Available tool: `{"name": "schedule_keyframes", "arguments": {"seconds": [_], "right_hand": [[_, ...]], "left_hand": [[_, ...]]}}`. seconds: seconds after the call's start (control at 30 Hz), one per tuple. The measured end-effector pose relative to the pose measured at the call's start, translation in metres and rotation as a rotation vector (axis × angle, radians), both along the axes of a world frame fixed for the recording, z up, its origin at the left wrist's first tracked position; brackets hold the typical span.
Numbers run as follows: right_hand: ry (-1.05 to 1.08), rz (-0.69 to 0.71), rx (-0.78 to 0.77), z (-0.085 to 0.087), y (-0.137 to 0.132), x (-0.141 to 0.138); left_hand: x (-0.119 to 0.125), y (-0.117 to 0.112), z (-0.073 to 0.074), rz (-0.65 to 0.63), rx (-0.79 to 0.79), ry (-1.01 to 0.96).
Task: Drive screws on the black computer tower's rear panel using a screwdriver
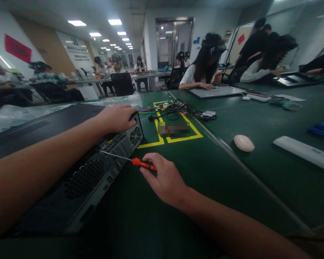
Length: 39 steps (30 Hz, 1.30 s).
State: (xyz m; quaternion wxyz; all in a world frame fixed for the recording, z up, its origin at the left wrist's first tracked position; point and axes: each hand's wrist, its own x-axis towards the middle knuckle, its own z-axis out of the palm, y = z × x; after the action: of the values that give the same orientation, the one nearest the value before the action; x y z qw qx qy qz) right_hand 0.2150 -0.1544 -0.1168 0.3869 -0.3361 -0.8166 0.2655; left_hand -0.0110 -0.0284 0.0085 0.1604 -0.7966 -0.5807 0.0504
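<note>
A black desktop computer case point(78, 180) lies on its side on the green table point(194, 169), its rear panel with a round fan grille point(136, 136) facing me. My left hand point(116, 118) rests on the case's far top corner, fingers curled over the edge. My right hand point(166, 180) is closed round the red and black handle of a screwdriver point(129, 160). The thin metal shaft points left, and its tip sits at the rear panel of the case.
A tangle of cables point(175, 107) lies inside a yellow taped rectangle point(175, 138) beyond the case. A white mouse point(243, 142) and white keyboard point(305, 153) sit to the right. Several other people work at neighbouring tables. Clear plastic sheeting point(18, 115) lies at the left.
</note>
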Motion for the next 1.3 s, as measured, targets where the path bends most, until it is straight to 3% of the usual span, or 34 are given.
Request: {"name": "schedule_keyframes", "arguments": {"seconds": [0.53, 0.87, 1.3], "right_hand": [[0.016, -0.040, 0.037, -0.0003, -0.0001, -0.0010], [0.008, 0.003, -0.065, 0.0019, -0.0007, -0.0040], [-0.032, 0.010, -0.056, 0.0022, -0.0003, -0.0025]], "left_hand": [[0.0020, -0.0014, 0.0005, 0.003, 0.002, 0.031], [0.0013, 0.0000, -0.0001, 0.001, 0.008, 0.034], [0.0026, -0.0012, 0.0003, 0.015, 0.009, 0.038]]}}
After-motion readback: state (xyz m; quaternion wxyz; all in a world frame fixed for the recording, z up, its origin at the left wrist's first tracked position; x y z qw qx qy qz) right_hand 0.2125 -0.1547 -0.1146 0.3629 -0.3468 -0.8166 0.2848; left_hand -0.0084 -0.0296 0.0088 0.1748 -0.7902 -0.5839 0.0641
